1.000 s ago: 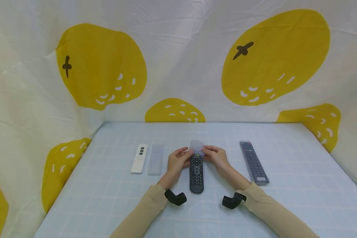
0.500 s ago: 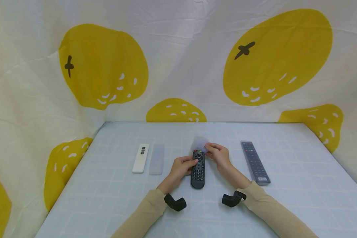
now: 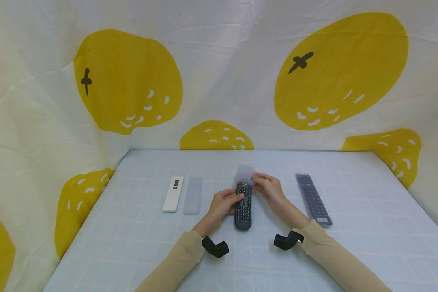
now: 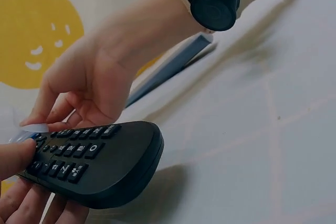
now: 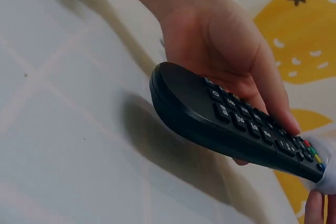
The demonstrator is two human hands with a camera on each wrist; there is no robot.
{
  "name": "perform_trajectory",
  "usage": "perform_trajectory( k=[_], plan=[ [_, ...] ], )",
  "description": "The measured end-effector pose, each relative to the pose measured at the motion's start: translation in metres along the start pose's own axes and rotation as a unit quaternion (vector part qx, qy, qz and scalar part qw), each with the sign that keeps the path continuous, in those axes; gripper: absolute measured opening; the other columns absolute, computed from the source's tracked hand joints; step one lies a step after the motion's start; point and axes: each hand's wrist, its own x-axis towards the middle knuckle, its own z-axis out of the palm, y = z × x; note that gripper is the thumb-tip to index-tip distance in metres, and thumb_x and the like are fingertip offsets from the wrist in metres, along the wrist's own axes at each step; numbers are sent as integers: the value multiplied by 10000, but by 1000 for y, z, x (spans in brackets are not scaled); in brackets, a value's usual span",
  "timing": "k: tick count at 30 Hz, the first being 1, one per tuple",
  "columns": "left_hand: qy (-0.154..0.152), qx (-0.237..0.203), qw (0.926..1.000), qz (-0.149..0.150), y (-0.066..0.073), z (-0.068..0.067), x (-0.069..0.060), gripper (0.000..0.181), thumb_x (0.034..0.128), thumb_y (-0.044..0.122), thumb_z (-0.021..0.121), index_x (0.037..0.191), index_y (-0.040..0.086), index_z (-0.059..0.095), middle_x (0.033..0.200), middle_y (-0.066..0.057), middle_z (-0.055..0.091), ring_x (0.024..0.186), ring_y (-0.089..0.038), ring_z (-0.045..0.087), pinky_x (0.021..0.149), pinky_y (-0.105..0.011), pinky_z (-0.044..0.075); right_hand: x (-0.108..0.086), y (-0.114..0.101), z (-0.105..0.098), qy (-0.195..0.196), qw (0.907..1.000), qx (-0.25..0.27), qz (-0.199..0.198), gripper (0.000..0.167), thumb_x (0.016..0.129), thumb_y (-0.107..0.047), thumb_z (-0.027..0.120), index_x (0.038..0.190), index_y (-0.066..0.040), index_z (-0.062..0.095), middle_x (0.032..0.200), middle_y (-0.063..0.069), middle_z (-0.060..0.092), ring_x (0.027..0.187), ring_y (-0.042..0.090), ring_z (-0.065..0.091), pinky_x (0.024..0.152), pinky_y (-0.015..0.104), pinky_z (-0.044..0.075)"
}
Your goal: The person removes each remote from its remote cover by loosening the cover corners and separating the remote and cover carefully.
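My left hand (image 3: 220, 205) grips a black remote control (image 3: 243, 215) from its left side, thumb on the buttons and fingers beneath. In the right wrist view the remote (image 5: 184, 100) is lifted off the table, with its shadow below. A translucent soft sleeve (image 3: 243, 173) covers the remote's far end, just past the coloured buttons. My right hand (image 3: 271, 188) pinches the sleeve's right edge between thumb and fingers. In the left wrist view a bit of the sleeve (image 4: 35, 128) shows by the fingertips. How far the remote sits inside the sleeve is hard to tell.
Left of the hands lie a white remote (image 3: 173, 194) and a flat translucent sleeve (image 3: 193, 195). A longer dark remote (image 3: 314, 199), seemingly in a clear cover, lies at the right. A pale checked cloth covers the table (image 3: 131, 243), with a patterned curtain (image 3: 226, 81) behind.
My left hand has moved from the sleeve's edge down to the remote's side and grips it. The remote has shifted slightly away from me. My right hand keeps pinching the sleeve.
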Motion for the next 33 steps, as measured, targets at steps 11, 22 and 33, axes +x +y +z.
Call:
perform_trajectory(
  k=[11, 22, 33],
  plan=[
    [283, 600, 9971, 371, 2, -1, -1, 482, 857, 231, 725, 1271, 20, 598, 1087, -134, 718, 789, -119, 701, 609, -263, 573, 6, -5, 0, -144, 9996, -72, 221, 452, 934, -132, 581, 1310, 102, 489, 783, -117, 646, 744, 6, 635, 724, 165, 540],
    [559, 757, 9949, 371, 3, 1, -3, 455, 847, 213, 735, 1237, 8, 624, 1067, -142, 719, 773, -130, 699, 588, -268, 573, 11, -4, 2, -239, 9987, 193, 410, 462, 941, -78, 556, 1348, 109, 442, 783, -113, 630, 735, 14, 619, 699, 159, 535],
    [1003, 886, 9898, 482, 10, 10, -6, 410, 829, 174, 744, 1187, -7, 657, 997, -150, 737, 818, -170, 722, 610, -263, 572, 14, -6, 12, 306, 9994, 12, 138, 409, 891, -19, 588, 1270, 122, 531, 737, -126, 632, 685, -11, 613, 658, 135, 527]
  ],
)
